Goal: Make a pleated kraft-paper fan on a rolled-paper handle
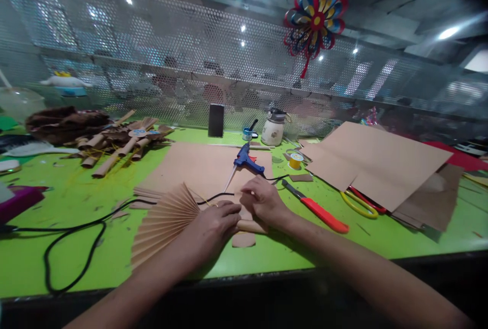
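Observation:
A pleated brown paper fan [168,225] lies spread on the green table, its narrow end under my left hand [217,225]. The fingers of that hand are closed over the fan's gathered end and its rolled paper handle [251,226]. Just above the handle, my right hand [263,199] has its fingers bent into a pinch; whatever is between them is too small to make out. A thin yellow thread [207,201] shows beside the left hand. Beneath the handle lies a small brown paper scrap [244,240]. A blue glue gun [247,158] rests beyond my hands.
Brown paper sheets [183,161] lie beneath the glue gun. Its black cord [102,222] loops left. To the right are a red utility knife [324,214], yellow-and-red scissors [360,204], a yellow thread spool [295,160] and stacked brown paper [385,161]. Finished paper fans [114,148] lie left.

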A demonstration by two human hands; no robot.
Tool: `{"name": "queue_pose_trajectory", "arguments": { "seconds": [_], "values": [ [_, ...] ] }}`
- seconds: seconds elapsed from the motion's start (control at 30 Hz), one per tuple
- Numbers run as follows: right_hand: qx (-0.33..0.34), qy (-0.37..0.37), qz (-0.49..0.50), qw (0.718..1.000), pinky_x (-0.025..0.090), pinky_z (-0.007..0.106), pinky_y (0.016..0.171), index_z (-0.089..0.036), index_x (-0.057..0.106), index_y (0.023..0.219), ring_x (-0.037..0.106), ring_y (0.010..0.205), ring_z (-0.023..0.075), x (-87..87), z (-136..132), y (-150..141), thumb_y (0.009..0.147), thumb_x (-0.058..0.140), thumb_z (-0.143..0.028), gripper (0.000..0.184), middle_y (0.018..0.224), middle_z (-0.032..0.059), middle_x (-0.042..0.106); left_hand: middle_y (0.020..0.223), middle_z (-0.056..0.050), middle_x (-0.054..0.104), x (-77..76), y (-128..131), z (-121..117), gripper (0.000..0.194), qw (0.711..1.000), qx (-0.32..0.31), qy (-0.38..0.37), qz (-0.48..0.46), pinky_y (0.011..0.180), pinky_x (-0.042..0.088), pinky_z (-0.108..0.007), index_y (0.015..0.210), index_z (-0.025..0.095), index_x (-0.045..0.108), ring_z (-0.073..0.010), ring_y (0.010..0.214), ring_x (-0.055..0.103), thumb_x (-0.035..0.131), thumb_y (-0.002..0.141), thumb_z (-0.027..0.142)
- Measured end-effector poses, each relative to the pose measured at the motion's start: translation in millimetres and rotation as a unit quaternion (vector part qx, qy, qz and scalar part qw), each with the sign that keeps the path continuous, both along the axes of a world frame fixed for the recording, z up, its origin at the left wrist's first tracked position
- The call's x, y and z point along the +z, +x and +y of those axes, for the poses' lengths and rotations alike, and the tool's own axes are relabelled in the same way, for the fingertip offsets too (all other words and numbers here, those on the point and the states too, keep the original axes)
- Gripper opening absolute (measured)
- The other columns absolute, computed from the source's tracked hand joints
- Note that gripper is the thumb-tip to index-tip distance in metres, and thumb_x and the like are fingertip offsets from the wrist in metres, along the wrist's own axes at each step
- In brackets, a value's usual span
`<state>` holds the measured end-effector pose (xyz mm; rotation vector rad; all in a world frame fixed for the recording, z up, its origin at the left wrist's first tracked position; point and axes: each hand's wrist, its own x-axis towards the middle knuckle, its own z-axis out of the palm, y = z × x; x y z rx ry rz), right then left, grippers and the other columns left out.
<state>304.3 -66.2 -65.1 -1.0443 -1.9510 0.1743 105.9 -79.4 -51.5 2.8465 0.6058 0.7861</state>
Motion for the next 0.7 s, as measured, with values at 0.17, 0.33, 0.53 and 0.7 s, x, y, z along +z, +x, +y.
{"name": "queue_pose_trajectory", "arguments": {
  "seconds": [0.17,0.33,0.53,0.7],
  "values": [
    [-0.06,-0.003,-0.055,0.997,0.043,0.036,0.08,-0.018,0.063,0.074,0.055,0.078,0.0188,-6.6,0.5,11.1,0.078,0.059,-0.003,0.016,0.077,0.0046,0.066,0.093,-0.009,0.067,0.9,1.0,1.7,0.024,1.0,-0.011,0.0,0.019,0.081,0.051,-0.036,0.091,0.018,0.068,-0.0208,0.093,0.059,0.045,0.095,0.021],
    [-0.085,-0.022,0.003,0.996,0.044,0.031,0.067,-0.017,0.064,0.079,0.054,0.075,0.0183,11.5,-18.7,18.2,0.079,0.06,-0.006,0.011,0.077,0.0049,0.064,0.098,-0.01,0.066,1.4,-0.1,-1.2,0.025,0.999,0.021,-0.034,0.029,0.08,0.049,-0.035,0.092,0.017,0.068,-0.0207,0.094,0.056,0.045,0.096,0.025],
    [0.101,0.007,-0.206,0.973,0.045,0.033,0.071,-0.015,0.062,0.094,0.051,0.079,0.0192,36.6,-76.3,9.5,0.087,0.054,-0.012,0.011,0.084,0.0074,0.064,0.102,-0.009,0.066,6.7,2.8,-4.8,0.026,0.996,0.044,-0.051,0.058,0.083,0.046,-0.037,0.093,0.018,0.069,-0.0214,0.095,0.054,0.045,0.096,0.026],
    [0.026,0.019,-0.433,0.901,0.045,0.037,0.07,-0.011,0.062,0.092,0.05,0.078,0.0232,30.5,-101.5,4.6,0.086,0.051,-0.007,0.013,0.088,0.0124,0.063,0.099,-0.009,0.064,9.1,6.3,-7.5,0.021,0.994,0.067,-0.039,0.075,0.08,0.046,-0.035,0.093,0.017,0.068,-0.0213,0.094,0.052,0.047,0.094,0.021]
  ]
}}
